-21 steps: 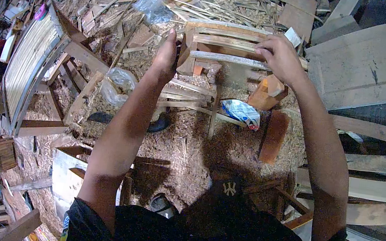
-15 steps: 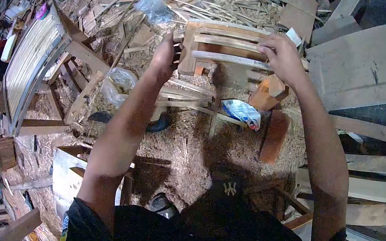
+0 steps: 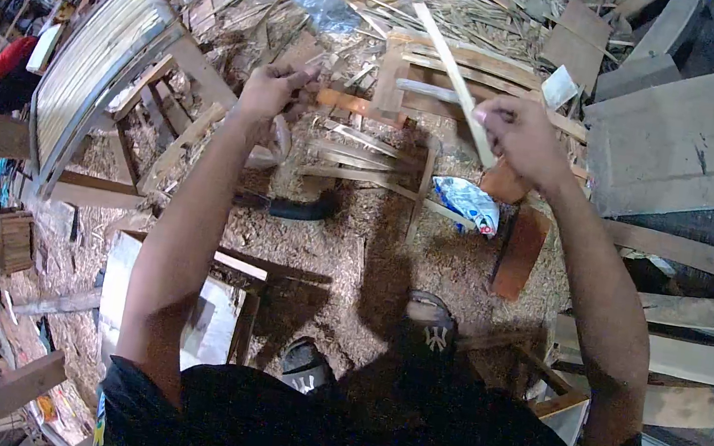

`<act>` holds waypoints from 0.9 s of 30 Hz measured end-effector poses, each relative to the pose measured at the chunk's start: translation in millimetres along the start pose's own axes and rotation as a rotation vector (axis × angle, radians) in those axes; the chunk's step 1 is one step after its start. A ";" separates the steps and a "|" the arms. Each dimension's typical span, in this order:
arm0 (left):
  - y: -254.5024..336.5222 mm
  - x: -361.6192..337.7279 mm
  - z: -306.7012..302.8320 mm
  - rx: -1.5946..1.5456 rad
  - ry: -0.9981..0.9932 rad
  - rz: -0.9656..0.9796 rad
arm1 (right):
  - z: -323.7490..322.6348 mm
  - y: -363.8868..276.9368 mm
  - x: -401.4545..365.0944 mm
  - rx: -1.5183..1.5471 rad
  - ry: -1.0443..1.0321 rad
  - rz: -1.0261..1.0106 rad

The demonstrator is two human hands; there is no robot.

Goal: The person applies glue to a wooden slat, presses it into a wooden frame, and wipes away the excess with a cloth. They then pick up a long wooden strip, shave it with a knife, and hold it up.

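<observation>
Right hand (image 3: pixel 517 139) now pinches a slat (image 3: pixel 450 62), aslant across the frame (image 3: pixel 390 76), while left hand (image 3: pixel 267 94) has come off the frame's left end, fingers blurred, hold indeterminate; work, as judged, has shifted to the slat.

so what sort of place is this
Probably a woodworking shop, judging by the shavings underfoot, the heap of thin offcuts at the far side and the slatted frame on the left.
</observation>
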State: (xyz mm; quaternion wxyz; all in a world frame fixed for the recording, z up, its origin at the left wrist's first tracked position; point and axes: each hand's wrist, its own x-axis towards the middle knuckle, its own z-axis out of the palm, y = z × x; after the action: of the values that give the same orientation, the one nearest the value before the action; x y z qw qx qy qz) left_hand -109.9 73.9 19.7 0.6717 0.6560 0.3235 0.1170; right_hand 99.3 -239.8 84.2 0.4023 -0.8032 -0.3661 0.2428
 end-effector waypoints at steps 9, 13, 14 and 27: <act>-4.9 -86.1 32.1 0.128 -0.290 -0.110 | 100.9 4.2 -72.9 0.237 -0.269 0.047; -15.1 -106.9 63.8 0.048 -0.448 -0.013 | 117.7 -12.6 -101.1 0.298 -0.406 0.218; -15.1 -110.7 66.9 0.045 -0.448 -0.011 | 118.9 -20.0 -107.1 0.284 -0.448 0.334; -8.0 -122.2 80.4 0.340 -0.460 -0.016 | 109.8 62.8 -98.4 0.058 -0.339 0.060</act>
State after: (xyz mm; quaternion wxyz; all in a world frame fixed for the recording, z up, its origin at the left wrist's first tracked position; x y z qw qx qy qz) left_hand -158.0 -62.9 40.7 0.6086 0.7661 0.1826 -0.0963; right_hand -11.7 -291.1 -19.5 0.3503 -0.7493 -0.3977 0.3971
